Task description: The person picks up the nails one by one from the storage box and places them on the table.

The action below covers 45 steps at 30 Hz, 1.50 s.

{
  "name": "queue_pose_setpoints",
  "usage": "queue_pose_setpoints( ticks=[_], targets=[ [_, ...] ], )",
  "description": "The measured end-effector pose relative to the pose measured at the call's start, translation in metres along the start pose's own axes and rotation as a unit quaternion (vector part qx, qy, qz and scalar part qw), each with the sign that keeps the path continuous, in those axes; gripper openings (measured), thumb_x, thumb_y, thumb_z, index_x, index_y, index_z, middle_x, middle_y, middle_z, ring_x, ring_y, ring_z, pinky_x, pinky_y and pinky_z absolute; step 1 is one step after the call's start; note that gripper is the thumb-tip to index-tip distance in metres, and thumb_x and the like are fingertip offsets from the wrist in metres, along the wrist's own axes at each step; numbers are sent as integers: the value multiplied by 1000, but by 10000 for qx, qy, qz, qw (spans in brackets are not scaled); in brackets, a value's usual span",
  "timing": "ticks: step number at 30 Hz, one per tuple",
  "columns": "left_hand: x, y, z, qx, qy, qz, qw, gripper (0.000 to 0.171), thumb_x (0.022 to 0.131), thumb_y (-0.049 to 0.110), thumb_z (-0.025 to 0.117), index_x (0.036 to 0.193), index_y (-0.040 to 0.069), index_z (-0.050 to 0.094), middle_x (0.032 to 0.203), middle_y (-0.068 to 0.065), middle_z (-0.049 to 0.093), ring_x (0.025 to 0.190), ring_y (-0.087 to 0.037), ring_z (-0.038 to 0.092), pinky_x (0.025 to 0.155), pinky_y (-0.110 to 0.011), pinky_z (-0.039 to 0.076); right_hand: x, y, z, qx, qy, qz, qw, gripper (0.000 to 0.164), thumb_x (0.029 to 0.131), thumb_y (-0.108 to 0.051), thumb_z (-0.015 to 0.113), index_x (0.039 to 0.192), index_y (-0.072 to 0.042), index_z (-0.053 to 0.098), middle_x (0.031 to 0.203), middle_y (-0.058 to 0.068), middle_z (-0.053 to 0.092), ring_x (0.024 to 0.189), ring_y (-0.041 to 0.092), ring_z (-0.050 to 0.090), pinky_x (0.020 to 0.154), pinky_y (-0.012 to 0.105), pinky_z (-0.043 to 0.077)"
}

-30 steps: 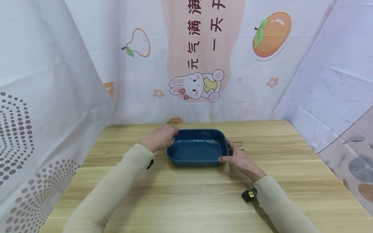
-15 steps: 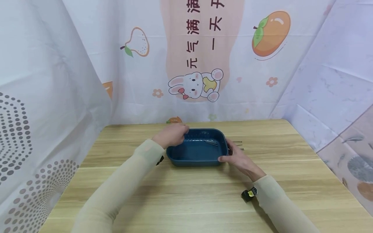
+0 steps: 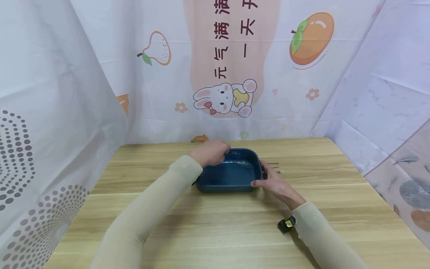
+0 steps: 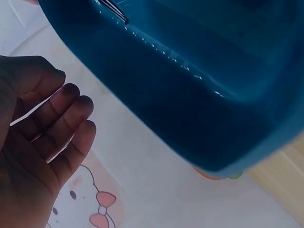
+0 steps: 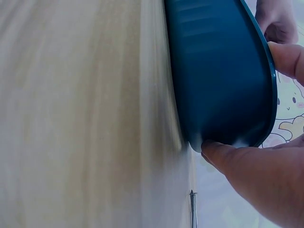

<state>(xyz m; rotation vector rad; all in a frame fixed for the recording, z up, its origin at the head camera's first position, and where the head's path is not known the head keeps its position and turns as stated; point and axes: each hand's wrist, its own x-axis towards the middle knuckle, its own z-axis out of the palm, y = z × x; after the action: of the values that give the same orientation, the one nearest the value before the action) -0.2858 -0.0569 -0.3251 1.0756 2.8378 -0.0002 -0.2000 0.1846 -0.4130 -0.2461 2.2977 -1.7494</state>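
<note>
A dark blue rectangular dish (image 3: 228, 175) stands on the wooden table, with several thin metal nails (image 3: 242, 164) inside near its right end. My left hand (image 3: 211, 152) hovers over the dish's far left part. In the left wrist view, its fingers (image 4: 78, 114) are loosely bent, with nothing between them and the thumb, beside the dish wall (image 4: 142, 104). My right hand (image 3: 273, 183) grips the dish's right end, thumb at the near corner of the rim. The right wrist view shows fingertips (image 5: 216, 152) against the outside of the dish (image 5: 223, 76).
Several more nails (image 3: 274, 167) lie on the table just right of the dish, partly behind the right hand. A printed cloth (image 3: 161, 93) hangs along the table's far edge, and more cloth hangs at both sides. A black wrist camera (image 3: 284, 225) sits at the right cuff.
My left hand has moved right, from the dish's left end to over its far left part. The right hand and the dish have stayed in place.
</note>
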Motion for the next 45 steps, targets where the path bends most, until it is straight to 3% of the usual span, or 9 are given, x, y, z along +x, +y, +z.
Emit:
queue_pose_setpoints(
  ticks=[8,15,25,36,45],
  targets=[
    [16,5,6,333,-74,291,9990,24,92,12,58,114,12,66,101,1,64,86,-16,57,82,-30,50,1,0,3,-41,3,54,10000,95,81,-8,72,152,-6,10,153,20,21,136,39,28,109,53,27],
    [30,9,13,367,-111,347,9987,21,93,13,58,113,12,66,99,1,63,83,-16,55,81,-30,50,0,-1,2,-88,12,41,10000,95,81,-10,72,152,-7,10,152,20,23,135,39,31,108,53,28],
    [47,19,24,603,-118,509,9968,16,93,10,58,104,13,70,86,3,61,75,-16,54,72,-29,49,0,0,1,8,-12,31,10000,96,82,-9,72,153,-6,6,156,19,16,138,37,26,110,51,24],
    [62,29,45,935,-236,434,9944,17,95,15,58,108,16,69,91,1,64,77,-15,55,79,-31,52,0,-1,3,-19,-32,24,10000,94,83,-8,70,153,-6,6,155,19,17,137,38,28,110,52,24],
    [72,38,55,1254,-255,769,9888,15,95,14,59,107,17,69,100,-1,66,86,-15,60,84,-32,51,-1,-1,2,-16,-60,31,10000,95,84,-9,70,153,-6,5,156,19,14,138,38,26,111,53,23]
  ],
)
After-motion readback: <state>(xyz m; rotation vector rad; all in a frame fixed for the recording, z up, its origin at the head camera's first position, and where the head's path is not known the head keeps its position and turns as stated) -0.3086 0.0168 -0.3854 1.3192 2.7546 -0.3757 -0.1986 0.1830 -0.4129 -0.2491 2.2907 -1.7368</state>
